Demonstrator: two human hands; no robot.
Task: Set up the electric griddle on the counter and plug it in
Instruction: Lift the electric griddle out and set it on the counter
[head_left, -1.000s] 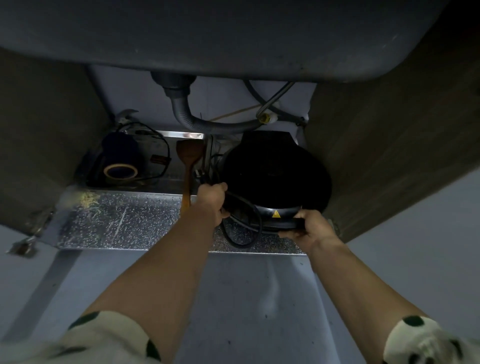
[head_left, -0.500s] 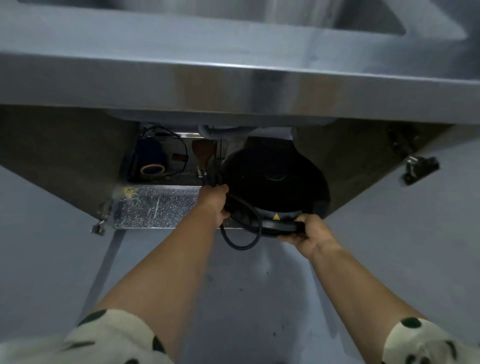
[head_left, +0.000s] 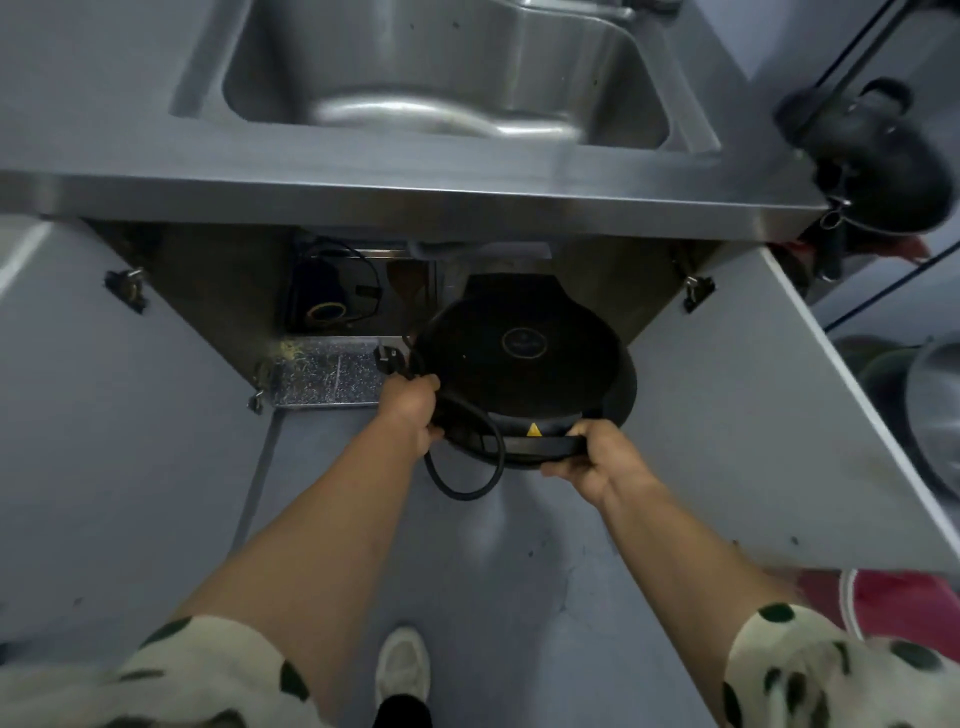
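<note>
Left hand (head_left: 410, 410): closed around the black cord (head_left: 462, 467) and pressed to the griddle's left front rim; the plug (head_left: 388, 358) sticks out just beyond the knuckles, and a slack loop of cord hangs below the hand.
Right hand (head_left: 592, 457): gripping the front handle (head_left: 540, 445) of the electric griddle (head_left: 524, 364), fingers curled under it, thumb on top.
Griddle, place: between and just beyond both hands, at the mouth of the open cupboard under the sink (head_left: 431, 78). I cannot tell whether its back edge rests on the cupboard floor (head_left: 322, 374) or is clear of it.
Griddle, heading: lid closed and facing up, handle and yellow warning mark toward the person, hinge end pointing into the cupboard. The body is round, so its only long line runs handle to hinge, straight away from the hands.
Step in hand: likely drawing it out and lifting toward the table (head_left: 395, 208) above.
Doing it well: keep it level so the lid stays shut, gather the dangling loop so it cannot snag the cupboard door (head_left: 737, 415) beside the right hand, and clear the table's front lip before raising.
Further out: a dark pan (head_left: 883, 171) sits past the right hand at the table's end.
</note>
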